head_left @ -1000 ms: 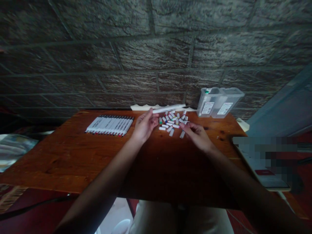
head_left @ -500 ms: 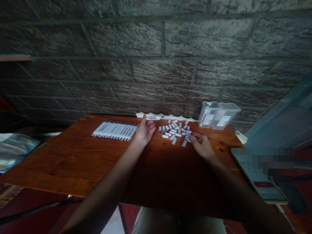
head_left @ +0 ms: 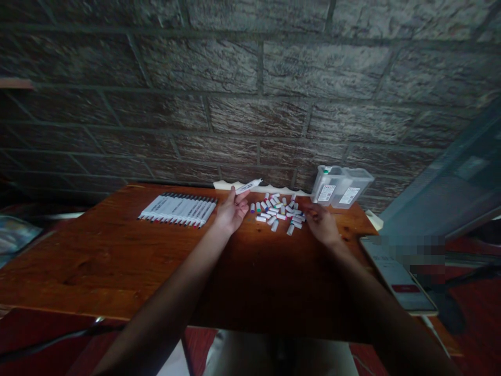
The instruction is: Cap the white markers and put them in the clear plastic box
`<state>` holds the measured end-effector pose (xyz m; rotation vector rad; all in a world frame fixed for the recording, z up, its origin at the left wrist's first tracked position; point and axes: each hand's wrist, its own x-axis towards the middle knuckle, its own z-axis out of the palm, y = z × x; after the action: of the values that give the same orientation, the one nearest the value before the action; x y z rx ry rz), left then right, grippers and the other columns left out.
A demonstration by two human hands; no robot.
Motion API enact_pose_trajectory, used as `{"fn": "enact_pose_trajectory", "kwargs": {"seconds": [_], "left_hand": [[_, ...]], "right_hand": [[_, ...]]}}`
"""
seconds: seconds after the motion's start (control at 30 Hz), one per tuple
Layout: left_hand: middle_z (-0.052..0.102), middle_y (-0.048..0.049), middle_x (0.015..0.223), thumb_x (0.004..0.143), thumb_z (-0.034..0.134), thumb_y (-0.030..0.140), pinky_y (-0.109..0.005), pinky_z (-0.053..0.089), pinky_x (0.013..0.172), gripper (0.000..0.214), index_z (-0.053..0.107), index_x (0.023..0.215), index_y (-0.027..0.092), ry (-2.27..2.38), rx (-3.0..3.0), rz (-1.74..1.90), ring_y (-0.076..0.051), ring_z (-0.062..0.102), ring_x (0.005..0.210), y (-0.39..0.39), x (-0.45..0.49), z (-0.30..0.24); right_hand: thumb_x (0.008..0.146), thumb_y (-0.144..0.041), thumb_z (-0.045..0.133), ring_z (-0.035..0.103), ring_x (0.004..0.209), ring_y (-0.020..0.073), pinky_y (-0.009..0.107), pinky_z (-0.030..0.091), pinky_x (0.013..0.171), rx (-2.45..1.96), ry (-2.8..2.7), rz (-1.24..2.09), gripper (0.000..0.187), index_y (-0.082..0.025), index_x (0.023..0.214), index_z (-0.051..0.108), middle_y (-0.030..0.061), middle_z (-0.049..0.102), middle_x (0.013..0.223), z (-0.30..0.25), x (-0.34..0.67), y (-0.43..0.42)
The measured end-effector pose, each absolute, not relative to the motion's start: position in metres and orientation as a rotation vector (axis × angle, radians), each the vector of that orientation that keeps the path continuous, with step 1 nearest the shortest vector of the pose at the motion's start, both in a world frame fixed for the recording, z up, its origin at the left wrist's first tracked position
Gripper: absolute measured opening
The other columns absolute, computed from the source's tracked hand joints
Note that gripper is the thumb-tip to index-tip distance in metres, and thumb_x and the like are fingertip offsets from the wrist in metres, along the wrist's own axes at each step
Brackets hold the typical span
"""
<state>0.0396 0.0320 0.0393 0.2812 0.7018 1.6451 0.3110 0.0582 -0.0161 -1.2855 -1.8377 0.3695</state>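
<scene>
My left hand (head_left: 231, 211) is closed on a white marker (head_left: 249, 186), which points up and to the right above the table. To its right lies a heap of several loose white marker caps (head_left: 277, 211) with coloured ends. My right hand (head_left: 321, 223) rests at the right edge of that heap, fingers curled over the caps; what it holds, if anything, is hidden. A tidy row of several capped white markers (head_left: 177, 209) lies flat to the left of my left hand.
The brown wooden table (head_left: 129, 261) stands against a brick wall. Two clear plastic boxes (head_left: 340, 186) stand at the back right. A white wavy strip (head_left: 223, 185) lies along the back edge. A flat device (head_left: 395, 274) lies at the right edge.
The marker in my left hand has tilted from level to pointing up-right. My right hand has shifted slightly back toward the cap heap. The camera has tilted a little.
</scene>
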Motion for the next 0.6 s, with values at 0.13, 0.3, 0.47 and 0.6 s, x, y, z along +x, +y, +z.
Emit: {"fn": "enact_pose_trajectory", "kwargs": {"seconds": [0.13, 0.3, 0.47, 0.6], "left_hand": [[0.071, -0.0071, 0.076, 0.094, 0.052, 0.019, -0.014, 0.04, 0.042, 0.013, 0.06, 0.085, 0.014, 0.745, 0.281, 1.65, -0.004, 0.047, 0.044, 0.03, 0.04, 0.04], [0.061, 0.0005, 0.058, 0.09, 0.058, 0.016, -0.014, 0.043, 0.046, 0.015, 0.055, 0.075, 0.015, 0.767, 0.296, 1.624, -0.005, 0.051, 0.045, 0.028, 0.04, 0.041], [0.064, -0.002, 0.062, 0.09, 0.057, 0.016, -0.016, 0.046, 0.048, 0.012, 0.056, 0.078, 0.015, 0.805, 0.274, 1.635, -0.007, 0.055, 0.047, 0.031, 0.038, 0.036], [0.068, -0.0049, 0.069, 0.089, 0.06, 0.018, -0.017, 0.049, 0.05, 0.009, 0.058, 0.081, 0.014, 0.8, 0.273, 1.632, -0.007, 0.058, 0.049, 0.032, 0.037, 0.036]], "right_hand": [[0.088, -0.026, 0.048, 0.065, 0.099, 0.0225, 0.035, 0.05, 0.091, -1.238, -2.041, 0.249, 0.03, -0.017, 0.104, 0.071, 0.0111, 0.071, 0.109, -0.019, 0.299, 0.061], [0.09, -0.022, 0.048, 0.062, 0.106, 0.0229, 0.035, 0.046, 0.098, -1.183, -2.2, 0.116, 0.029, -0.018, 0.105, 0.073, 0.0108, 0.07, 0.113, -0.025, 0.291, 0.06], [0.091, -0.021, 0.046, 0.061, 0.108, 0.0217, 0.034, 0.045, 0.1, -1.194, -2.178, 0.115, 0.031, -0.018, 0.111, 0.07, 0.0095, 0.069, 0.116, -0.017, 0.29, 0.058], [0.091, -0.019, 0.046, 0.059, 0.112, 0.0222, 0.033, 0.042, 0.102, -1.262, -2.302, 0.081, 0.031, -0.018, 0.111, 0.07, 0.0092, 0.068, 0.118, 0.005, 0.275, 0.07]]}}
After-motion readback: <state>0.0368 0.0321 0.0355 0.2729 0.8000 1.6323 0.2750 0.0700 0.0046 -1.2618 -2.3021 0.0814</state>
